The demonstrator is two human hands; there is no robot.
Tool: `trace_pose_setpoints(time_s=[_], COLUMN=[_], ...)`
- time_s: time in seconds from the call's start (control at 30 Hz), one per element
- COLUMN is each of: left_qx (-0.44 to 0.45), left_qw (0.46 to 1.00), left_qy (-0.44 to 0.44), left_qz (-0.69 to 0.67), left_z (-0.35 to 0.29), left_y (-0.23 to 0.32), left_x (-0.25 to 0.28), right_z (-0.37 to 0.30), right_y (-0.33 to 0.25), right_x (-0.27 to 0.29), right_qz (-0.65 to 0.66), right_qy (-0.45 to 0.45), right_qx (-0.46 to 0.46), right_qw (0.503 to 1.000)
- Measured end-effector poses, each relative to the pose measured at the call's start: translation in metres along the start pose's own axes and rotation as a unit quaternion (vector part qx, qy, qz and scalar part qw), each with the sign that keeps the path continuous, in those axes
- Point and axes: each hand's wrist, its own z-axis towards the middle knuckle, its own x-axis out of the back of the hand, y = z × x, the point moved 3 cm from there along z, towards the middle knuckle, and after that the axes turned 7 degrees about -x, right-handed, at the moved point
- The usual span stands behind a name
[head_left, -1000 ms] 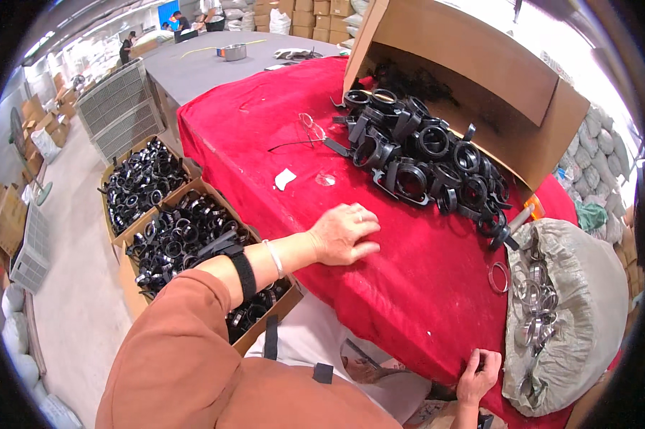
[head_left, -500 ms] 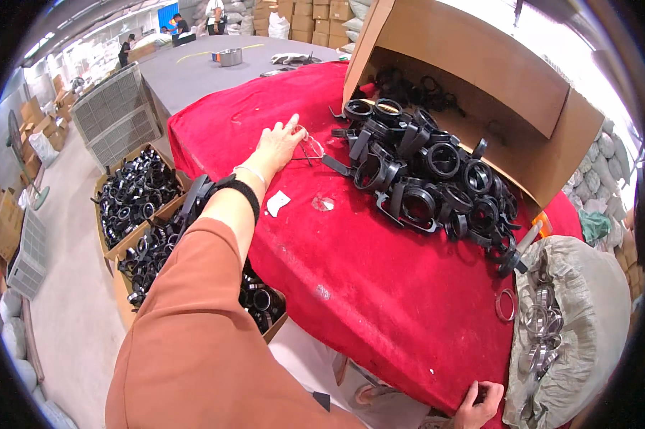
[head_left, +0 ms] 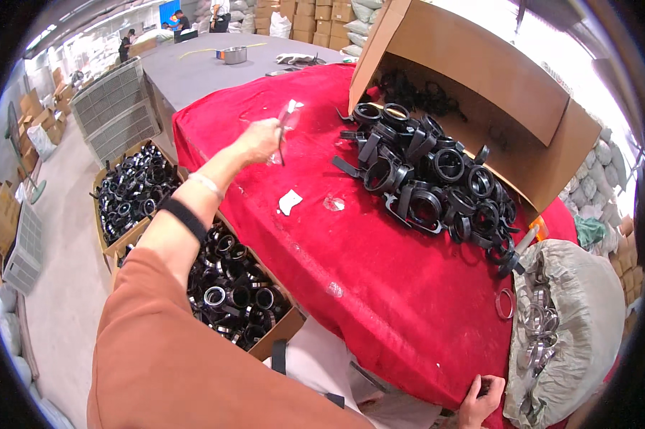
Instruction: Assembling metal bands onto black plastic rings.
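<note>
My left hand (head_left: pixel 260 141) is closed on what looks like a pair of clear glasses (head_left: pixel 289 118), raised over the far left of the red cloth (head_left: pixel 301 250). A dark, thin arm of the glasses points down beside my fingers, which hide part of them. My right hand (head_left: pixel 482 402) rests at the cloth's near edge, fingers loosely bent and apart, with nothing visible in it. Right of my left hand lies a heap of black ring-shaped parts with straps (head_left: pixel 426 175). A white scrap (head_left: pixel 289 201) lies on the cloth between.
A tipped cardboard box (head_left: pixel 479 57) stands behind the heap. Cartons full of black rings (head_left: pixel 229 286) sit on the floor at left. Near my right hand are a pale sack (head_left: pixel 587 307) of metal rings and a loose ring (head_left: pixel 505 304). A grey table (head_left: pixel 194 71) lies beyond.
My left hand has closed on the glasses, lifted them off the cloth and drawn back to the left. More of the near carton shows. My right hand has barely moved.
</note>
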Motion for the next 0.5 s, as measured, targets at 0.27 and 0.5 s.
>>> trace_pose_setpoints(time_s=[0.27,0.5], left_qx=[-0.274,-0.309], left_qw=[0.817,0.764], left_qy=[-0.401,-0.491], left_qz=[-0.309,-0.281], left_z=[-0.219,-0.291], left_y=[0.164,0.184], left_x=[-0.089,-0.131], right_z=[-0.009,-0.013], right_y=[-0.055,-0.14], right_x=[0.0,0.022], right_qz=[0.302,0.327], right_qy=[-0.1,-0.336], right_qx=[-0.041,0.244], right_qw=[0.947,0.849])
